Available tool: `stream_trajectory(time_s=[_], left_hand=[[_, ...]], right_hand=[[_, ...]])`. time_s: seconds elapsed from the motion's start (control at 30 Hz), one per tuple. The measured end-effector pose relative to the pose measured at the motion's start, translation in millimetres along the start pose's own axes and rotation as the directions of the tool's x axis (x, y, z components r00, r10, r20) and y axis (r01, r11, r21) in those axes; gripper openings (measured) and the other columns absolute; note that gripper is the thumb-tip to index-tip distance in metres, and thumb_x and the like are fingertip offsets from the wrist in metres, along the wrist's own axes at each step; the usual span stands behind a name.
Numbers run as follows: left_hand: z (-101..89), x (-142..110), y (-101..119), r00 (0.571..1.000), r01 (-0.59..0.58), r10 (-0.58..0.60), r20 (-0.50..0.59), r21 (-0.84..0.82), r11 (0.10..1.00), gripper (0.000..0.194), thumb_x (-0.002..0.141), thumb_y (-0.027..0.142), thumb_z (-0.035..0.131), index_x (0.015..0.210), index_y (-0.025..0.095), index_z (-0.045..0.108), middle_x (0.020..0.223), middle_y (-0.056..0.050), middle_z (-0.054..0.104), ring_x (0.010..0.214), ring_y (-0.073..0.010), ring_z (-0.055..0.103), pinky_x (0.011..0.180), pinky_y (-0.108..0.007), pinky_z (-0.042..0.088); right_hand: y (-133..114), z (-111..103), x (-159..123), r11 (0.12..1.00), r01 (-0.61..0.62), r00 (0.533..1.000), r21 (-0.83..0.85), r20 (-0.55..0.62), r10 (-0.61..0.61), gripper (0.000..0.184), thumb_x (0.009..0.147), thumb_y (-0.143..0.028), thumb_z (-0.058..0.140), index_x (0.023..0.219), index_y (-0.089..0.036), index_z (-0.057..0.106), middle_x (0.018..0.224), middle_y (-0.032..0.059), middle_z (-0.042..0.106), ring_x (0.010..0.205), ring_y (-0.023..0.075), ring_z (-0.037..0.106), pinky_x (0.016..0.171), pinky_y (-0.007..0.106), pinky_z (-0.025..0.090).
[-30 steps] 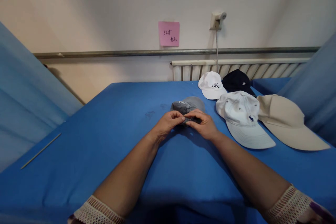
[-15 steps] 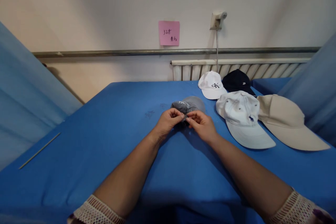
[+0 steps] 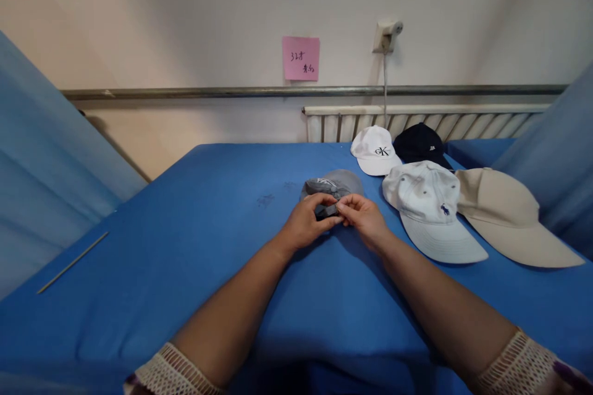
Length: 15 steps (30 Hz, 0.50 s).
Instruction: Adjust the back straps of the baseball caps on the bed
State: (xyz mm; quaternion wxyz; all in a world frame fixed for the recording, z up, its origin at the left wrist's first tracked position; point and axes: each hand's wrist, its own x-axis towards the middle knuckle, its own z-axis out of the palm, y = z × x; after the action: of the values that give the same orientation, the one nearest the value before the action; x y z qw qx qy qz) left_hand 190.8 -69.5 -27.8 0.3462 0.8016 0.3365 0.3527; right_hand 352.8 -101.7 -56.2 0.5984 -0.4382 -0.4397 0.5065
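Observation:
A grey baseball cap lies on the blue-covered table, its brim pointing away from me and its back strap side toward me. My left hand curves its thumb and fingers around the strap side, tips meeting near the strap's right end. Pressed together at that same spot, the thumb and forefinger of my right hand pinch the strap. The fastening itself is too small and too covered by fingers to make out.
On the right lie a white cap, a black cap, a pale cap with a small horse emblem and a beige cap. A thin stick lies at the left of the blue table. Curtains hang on both sides.
My left hand has shifted right along the cap's strap, its thumb and fingers opening wider around it. My right hand has moved slightly right and still pinches the strap.

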Motion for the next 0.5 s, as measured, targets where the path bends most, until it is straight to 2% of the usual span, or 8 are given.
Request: stream_trajectory(time_s=[0.1, 0.27, 0.5], left_hand=[[0.2, -1.7, 1.7, 0.998, -0.066, 0.069, -0.013, 0.191, 0.979, 0.022, 0.076, 0.027, 0.071, 0.096, 0.021, 0.066, 0.097, -0.004, 0.068, 0.095, -0.0212, 0.06, 0.088, -0.038, 0.045], [0.5, -2.6, 2.2, 0.991, -0.124, 0.133, 0.003, 0.38, 0.917, 0.015, 0.08, 0.028, 0.065, 0.092, 0.02, 0.064, 0.093, -0.004, 0.069, 0.091, -0.0212, 0.06, 0.088, -0.04, 0.043], [-0.5, -2.3, 0.6, 0.991, -0.091, 0.126, -0.052, 0.43, 0.898, 0.016, 0.078, 0.028, 0.066, 0.091, 0.019, 0.062, 0.091, -0.004, 0.068, 0.088, -0.0212, 0.06, 0.085, -0.038, 0.042]], right_hand=[[0.1, -1.0, 0.2, 0.999, 0.011, 1.0, -0.037, 0.016, -0.011, 0.03, 0.066, -0.045, 0.077, 0.071, -0.019, 0.062, 0.056, -0.003, 0.058, 0.05, 0.0096, 0.047, 0.05, 0.024, 0.036], [1.4, -2.0, 2.1, 0.997, 0.002, 1.0, -0.078, 0.012, -0.002, 0.03, 0.065, -0.045, 0.075, 0.068, -0.02, 0.059, 0.053, -0.0027, 0.057, 0.051, 0.0111, 0.05, 0.051, 0.025, 0.038], [2.4, -4.3, 6.4, 0.992, -0.019, 0.996, -0.126, -0.088, 0.008, 0.029, 0.064, -0.043, 0.072, 0.066, -0.021, 0.054, 0.049, -0.0045, 0.055, 0.046, 0.0109, 0.049, 0.046, 0.024, 0.036]])
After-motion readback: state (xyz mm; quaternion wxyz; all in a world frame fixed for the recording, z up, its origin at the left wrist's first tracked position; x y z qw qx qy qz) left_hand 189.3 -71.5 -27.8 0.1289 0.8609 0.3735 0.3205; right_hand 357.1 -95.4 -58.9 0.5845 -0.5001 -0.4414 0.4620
